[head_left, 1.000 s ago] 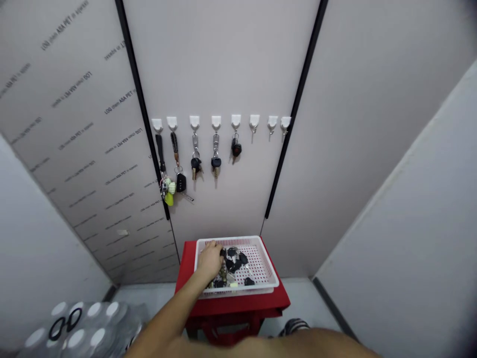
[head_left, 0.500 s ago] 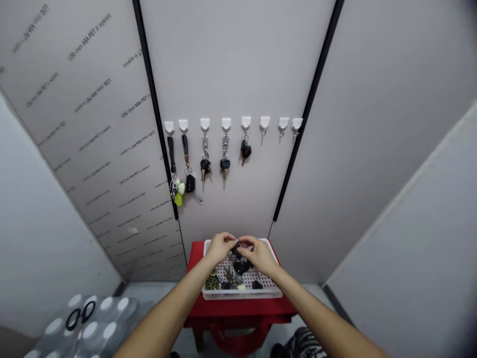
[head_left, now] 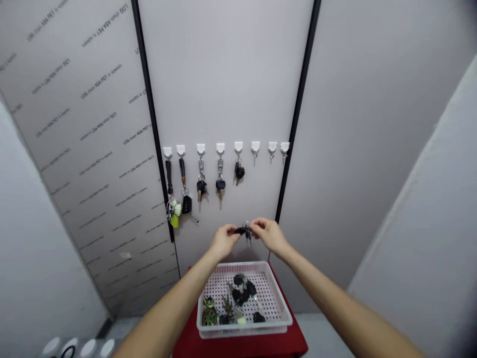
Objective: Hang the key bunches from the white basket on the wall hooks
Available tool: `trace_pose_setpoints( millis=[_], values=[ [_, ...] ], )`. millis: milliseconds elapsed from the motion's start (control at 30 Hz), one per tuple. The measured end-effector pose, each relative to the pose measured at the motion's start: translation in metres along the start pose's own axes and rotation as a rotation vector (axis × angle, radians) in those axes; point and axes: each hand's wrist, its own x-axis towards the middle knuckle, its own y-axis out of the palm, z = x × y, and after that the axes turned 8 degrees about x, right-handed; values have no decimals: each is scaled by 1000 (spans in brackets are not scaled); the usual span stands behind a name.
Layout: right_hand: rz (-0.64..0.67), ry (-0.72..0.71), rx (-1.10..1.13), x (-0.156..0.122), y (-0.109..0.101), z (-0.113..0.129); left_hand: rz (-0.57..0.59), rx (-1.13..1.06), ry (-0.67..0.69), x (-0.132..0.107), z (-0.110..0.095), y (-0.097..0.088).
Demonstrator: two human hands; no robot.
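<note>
And it's the red table (head_left: 242, 345) at bottom centre, a white perforated basket (head_left: 244, 328) sitting squarely on top; inside that, dark keys (head_left: 240, 297) bunch around the middle, more items along the front-left.

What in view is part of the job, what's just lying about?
In the job:
held keys, in left hand and right hand
basket of loose keys
wall hooks, five loaded
red table under the basket

Lying about:
capped bottles, lower left
</note>
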Motion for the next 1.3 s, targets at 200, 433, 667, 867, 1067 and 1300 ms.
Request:
trace_pose_setpoints(
  millis=[200,433,667,867,1067,1300],
  values=[
    [-216,-133,56,61,-31,73,-255,222,361,35,-71,-15],
    [-455,-180,5,119,-43,118,-343,431,484,64,-126,-23],
    [-470,-145,-167,136,-46,95,-283,371,400,58,-107,-22],
    [-408,-216,-257,66,-28,23,-93,268,195,5,-5,2],
    [248,38,-486,-51,22,-71,106,452,-20,-62,101,28],
    [261,9,-753,-76,34,-111,279,571,205,-76,110,31]
  ],
)
